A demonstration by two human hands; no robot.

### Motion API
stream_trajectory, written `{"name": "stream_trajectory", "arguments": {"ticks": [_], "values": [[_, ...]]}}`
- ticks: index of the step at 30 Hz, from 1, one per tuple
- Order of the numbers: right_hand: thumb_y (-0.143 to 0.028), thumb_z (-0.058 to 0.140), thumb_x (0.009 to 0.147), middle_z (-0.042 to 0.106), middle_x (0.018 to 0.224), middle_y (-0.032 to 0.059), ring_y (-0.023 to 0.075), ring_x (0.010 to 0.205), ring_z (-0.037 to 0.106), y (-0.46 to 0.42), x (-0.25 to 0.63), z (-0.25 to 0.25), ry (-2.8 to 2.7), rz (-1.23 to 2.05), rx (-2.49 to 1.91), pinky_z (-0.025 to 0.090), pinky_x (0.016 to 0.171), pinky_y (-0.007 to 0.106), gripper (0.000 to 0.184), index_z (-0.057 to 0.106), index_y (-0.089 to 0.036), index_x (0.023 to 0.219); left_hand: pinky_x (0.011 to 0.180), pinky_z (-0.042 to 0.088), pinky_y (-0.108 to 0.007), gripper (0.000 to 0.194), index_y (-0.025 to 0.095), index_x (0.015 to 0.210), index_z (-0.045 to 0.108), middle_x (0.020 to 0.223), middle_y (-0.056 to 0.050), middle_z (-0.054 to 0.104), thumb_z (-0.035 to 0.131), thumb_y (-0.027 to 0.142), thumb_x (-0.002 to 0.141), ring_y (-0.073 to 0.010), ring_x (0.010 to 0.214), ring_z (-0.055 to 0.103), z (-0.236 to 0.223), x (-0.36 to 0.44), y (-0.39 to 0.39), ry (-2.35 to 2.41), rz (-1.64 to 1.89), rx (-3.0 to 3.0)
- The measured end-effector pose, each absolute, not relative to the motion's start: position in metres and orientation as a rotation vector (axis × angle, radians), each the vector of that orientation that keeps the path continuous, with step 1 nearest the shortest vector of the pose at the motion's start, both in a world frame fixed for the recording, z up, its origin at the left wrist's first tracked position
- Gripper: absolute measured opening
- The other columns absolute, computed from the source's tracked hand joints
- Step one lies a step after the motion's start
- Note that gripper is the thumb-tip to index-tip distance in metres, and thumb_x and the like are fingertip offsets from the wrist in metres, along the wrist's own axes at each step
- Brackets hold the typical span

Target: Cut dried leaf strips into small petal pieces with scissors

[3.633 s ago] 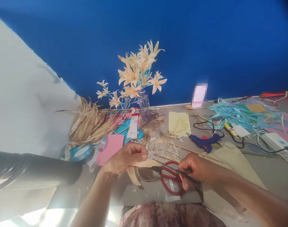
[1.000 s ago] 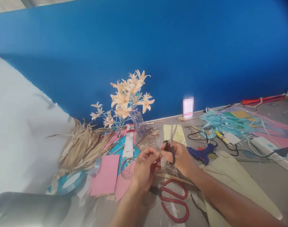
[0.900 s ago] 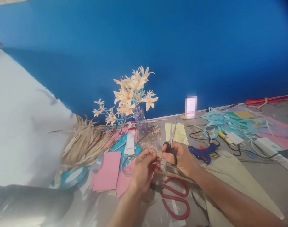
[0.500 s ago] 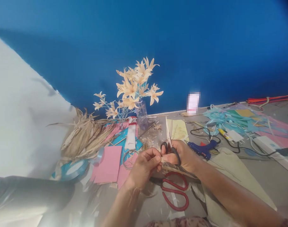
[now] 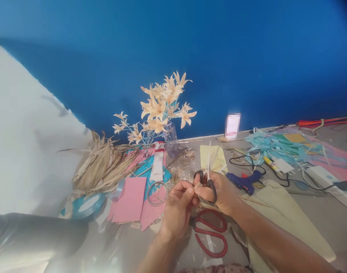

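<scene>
My left hand [image 5: 179,206] is closed in a pinch on a small piece of pale dried husk [image 5: 198,186], mostly covered by the fingers. My right hand [image 5: 220,191] is wrapped round black-handled scissors [image 5: 212,189], their blades pointing away from me. Its fingertips meet those of my left hand at the husk piece. Just below both hands lies a larger pair of red-handled scissors [image 5: 211,237]. Behind them stands a clear bottle [image 5: 170,142] holding cream flowers [image 5: 159,104] on pale blue stems.
A bundle of dried husks [image 5: 101,163] lies at left, near a blue ribbon roll [image 5: 89,204] and pink paper [image 5: 129,199]. To the right are a blue glue gun [image 5: 244,181], its cable, light blue strips [image 5: 271,144] and a white power strip [image 5: 329,184]. A blue wall [image 5: 233,57] rises behind.
The scissors in my right hand have tilted slightly to the right. My left hand has shifted a little to the right, still pinching the husk piece.
</scene>
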State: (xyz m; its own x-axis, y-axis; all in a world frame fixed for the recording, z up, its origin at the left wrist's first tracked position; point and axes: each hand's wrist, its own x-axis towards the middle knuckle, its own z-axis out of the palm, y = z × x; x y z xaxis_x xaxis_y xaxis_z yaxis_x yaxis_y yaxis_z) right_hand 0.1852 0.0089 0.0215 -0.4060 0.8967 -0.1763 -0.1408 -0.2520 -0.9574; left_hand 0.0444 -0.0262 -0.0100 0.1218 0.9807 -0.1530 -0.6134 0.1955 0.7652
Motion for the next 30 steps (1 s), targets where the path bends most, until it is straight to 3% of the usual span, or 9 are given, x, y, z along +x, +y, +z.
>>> {"name": "stream_trajectory", "arguments": {"ticks": [6, 9, 14, 17, 21, 30], "values": [[-0.038, 0.079, 0.060, 0.048, 0.058, -0.0046, 0.0090, 0.050, 0.038, 0.017, 0.192, 0.004, -1.079, 1.972, -0.811, 0.028, 0.048, 0.022, 0.035, 0.055, -0.018, 0.075, 0.052, 0.032, -0.020, 0.025, 0.015, 0.072, 0.060, 0.059, 0.003, 0.052, 0.082, 0.028, 0.071, -0.0053, 0.050, 0.038, -0.013, 0.048, -0.031, 0.560, 1.217, 0.379], [-0.051, 0.078, 0.066, 0.043, 0.060, -0.0054, 0.0088, 0.051, 0.031, 0.021, 0.197, -0.008, -1.173, 1.838, -0.791, 0.025, 0.049, 0.023, 0.042, 0.056, -0.018, 0.077, 0.052, 0.034, -0.018, 0.025, 0.016, 0.073, 0.061, 0.063, 0.003, 0.053, 0.083, 0.026, 0.069, -0.0050, 0.052, 0.040, -0.013, 0.047, -0.025, 0.562, 1.298, 0.305], [-0.080, 0.049, 0.078, 0.046, 0.063, -0.0013, 0.0123, 0.056, 0.034, 0.012, 0.191, -0.015, -1.563, 1.564, -0.843, 0.026, 0.051, 0.025, 0.064, 0.057, -0.017, 0.080, 0.059, 0.044, -0.022, 0.024, 0.016, 0.077, 0.060, 0.068, 0.001, 0.060, 0.082, 0.024, 0.070, -0.0075, 0.056, 0.051, -0.009, 0.042, -0.014, 0.690, 1.390, 0.422], [-0.082, 0.051, 0.075, 0.047, 0.069, 0.0000, 0.0142, 0.061, 0.038, 0.002, 0.180, -0.019, -1.610, 1.561, -0.820, 0.031, 0.054, 0.025, 0.064, 0.054, -0.018, 0.079, 0.054, 0.042, -0.021, 0.023, 0.017, 0.079, 0.060, 0.076, -0.001, 0.064, 0.081, 0.024, 0.071, -0.0089, 0.058, 0.054, -0.007, 0.040, -0.011, 0.760, 1.459, 0.445], [-0.084, 0.053, 0.071, 0.044, 0.066, -0.0007, 0.0151, 0.063, 0.039, -0.005, 0.170, -0.025, -1.598, 1.551, -0.832, 0.034, 0.055, 0.025, 0.066, 0.049, -0.019, 0.069, 0.053, 0.038, -0.019, 0.022, 0.017, 0.074, 0.058, 0.065, 0.003, 0.056, 0.079, 0.025, 0.073, -0.0068, 0.055, 0.046, -0.010, 0.043, -0.009, 0.816, 1.506, 0.423], [-0.079, 0.057, 0.073, 0.045, 0.061, -0.0017, 0.0129, 0.057, 0.038, 0.001, 0.173, -0.036, -1.543, 1.596, -0.871, 0.029, 0.052, 0.024, 0.063, 0.052, -0.017, 0.068, 0.049, 0.035, -0.019, 0.023, 0.015, 0.072, 0.062, 0.058, 0.004, 0.051, 0.080, 0.029, 0.070, -0.0073, 0.051, 0.044, -0.017, 0.048, -0.006, 0.915, 1.422, 0.494]]}}
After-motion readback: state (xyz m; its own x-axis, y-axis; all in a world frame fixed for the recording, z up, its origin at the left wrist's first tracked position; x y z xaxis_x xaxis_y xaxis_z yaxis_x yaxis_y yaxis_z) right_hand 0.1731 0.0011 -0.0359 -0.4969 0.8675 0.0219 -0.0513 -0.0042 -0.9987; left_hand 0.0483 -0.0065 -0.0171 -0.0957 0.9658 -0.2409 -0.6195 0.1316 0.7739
